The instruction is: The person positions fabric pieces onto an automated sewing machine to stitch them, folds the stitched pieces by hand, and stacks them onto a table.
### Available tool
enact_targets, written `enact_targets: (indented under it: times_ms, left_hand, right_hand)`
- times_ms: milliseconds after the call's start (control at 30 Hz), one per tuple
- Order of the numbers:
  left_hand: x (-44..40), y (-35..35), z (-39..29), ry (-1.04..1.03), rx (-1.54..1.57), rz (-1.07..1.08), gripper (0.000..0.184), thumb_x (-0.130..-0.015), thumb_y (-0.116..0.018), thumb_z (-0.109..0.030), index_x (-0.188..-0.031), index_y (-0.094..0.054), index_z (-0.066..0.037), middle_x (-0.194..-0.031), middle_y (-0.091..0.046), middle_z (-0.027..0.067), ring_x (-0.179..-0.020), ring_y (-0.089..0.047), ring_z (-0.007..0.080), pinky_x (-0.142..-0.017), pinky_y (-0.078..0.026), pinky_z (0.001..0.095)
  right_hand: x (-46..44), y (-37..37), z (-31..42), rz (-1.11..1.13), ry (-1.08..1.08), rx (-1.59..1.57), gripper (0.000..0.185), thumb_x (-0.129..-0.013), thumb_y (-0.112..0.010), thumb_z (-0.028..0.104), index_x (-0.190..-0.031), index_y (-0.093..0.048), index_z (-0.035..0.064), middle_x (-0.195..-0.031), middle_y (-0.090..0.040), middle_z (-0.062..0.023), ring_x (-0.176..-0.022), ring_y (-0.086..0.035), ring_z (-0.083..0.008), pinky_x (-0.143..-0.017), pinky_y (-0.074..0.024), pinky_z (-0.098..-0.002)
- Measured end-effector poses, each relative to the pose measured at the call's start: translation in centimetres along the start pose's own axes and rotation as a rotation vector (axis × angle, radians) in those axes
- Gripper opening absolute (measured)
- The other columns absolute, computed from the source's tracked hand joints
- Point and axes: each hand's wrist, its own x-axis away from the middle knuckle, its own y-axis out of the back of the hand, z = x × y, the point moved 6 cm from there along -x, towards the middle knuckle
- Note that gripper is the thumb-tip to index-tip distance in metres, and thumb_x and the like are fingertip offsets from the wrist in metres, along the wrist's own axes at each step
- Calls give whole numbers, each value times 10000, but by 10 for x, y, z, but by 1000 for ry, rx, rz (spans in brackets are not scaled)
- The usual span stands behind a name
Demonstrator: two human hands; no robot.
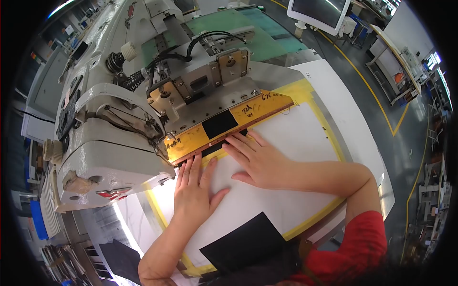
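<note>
Red sleeve point(355, 243) and bare forearm come closest to the camera, beside a black sheet point(245, 240) lying on a white work surface point(286, 190) edged with yellow tape. Farther up, a dark strip of material point(213, 149) shows along the front edge of a yellow plate point(260, 108) fixed under the sewing machine's clamp point(200, 102). Both hands meet it palm down: the left hand point(191, 200) has its fingers extended to the plate's edge, and the right hand point(262, 164) lies flat, fingers spread, its fingertips at the strip's far end. Neither hand is closed around anything. On top of the plate sit a black rectangle point(219, 125) and handwritten marks. At the left, a blue object point(39, 219), perhaps a bin, stands near a stack of items point(62, 264); its contents cannot be made out. Across the aisle, a bench point(393, 62) holds something orange point(398, 76) underneath.
</note>
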Motion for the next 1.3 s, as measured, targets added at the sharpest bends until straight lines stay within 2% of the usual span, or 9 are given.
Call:
enact_targets:
  times_ms: [67, 267, 467, 600, 900, 1300]
  left_hand:
    - [1, 0, 1, 15, 24, 29, 760, -840, -706, -462, -1449, -445, -90, -1486, -400, 265, -1346, -415, 454, -1122, -331, 534]
    - [1, 1, 2, 5, 63, 6, 724, -838, -720, -424, -1427, -468, -86, -1497, -390, 256, -1345, -415, 450, -1122, -328, 540]
    - [1, 1, 1, -19, 18, -27, 681, -845, -713, -446, -1382, -526, -72, -1466, -419, 277, -1309, -466, 454, -1095, -381, 529]
    - [3, 1, 2, -20, 78, -72, 643, -824, -746, -389, -1350, -547, -77, -1452, -448, 261, -1316, -467, 437, -1095, -378, 517]
    - [13, 1, -1, 59, -53, -101, 664, -822, -732, -439, -1365, -550, -104, -1457, -461, 201, -1326, -458, 376, -1080, -357, 499]
    - [10, 5, -4, 60, -159, -78, 672, -824, -707, -496, -1345, -569, -95, -1443, -479, 180, -1289, -480, 357, -960, -416, 449]
  right_hand:
    - [5, 8, 8, 24, -9, 70, 709, -930, -592, 453, -1380, -464, -80, -1477, -417, -267, -1407, -374, -380, -1152, -235, -553]
    - [4, 5, 7, 44, -34, 51, 687, -935, -585, 458, -1370, -488, -66, -1490, -406, -269, -1412, -376, -370, -1153, -229, -546]
    - [3, 9, 3, 56, -75, 64, 672, -933, -591, 452, -1366, -497, -53, -1490, -415, -246, -1410, -386, -353, -1162, -222, -536]
    - [3, 8, 3, 64, -77, 60, 643, -915, -628, 424, -1348, -516, -39, -1491, -415, -230, -1409, -392, -344, -1170, -212, -533]
    - [1, 14, 3, 48, -55, 115, 621, -900, -651, 401, -1335, -529, -25, -1453, -453, -190, -1359, -444, -331, -1159, -241, -518]
    - [1, 15, 6, -37, 1, 79, 597, -906, -647, 400, -1287, -557, -51, -1383, -506, -242, -1320, -477, -372, -1148, -279, -513]
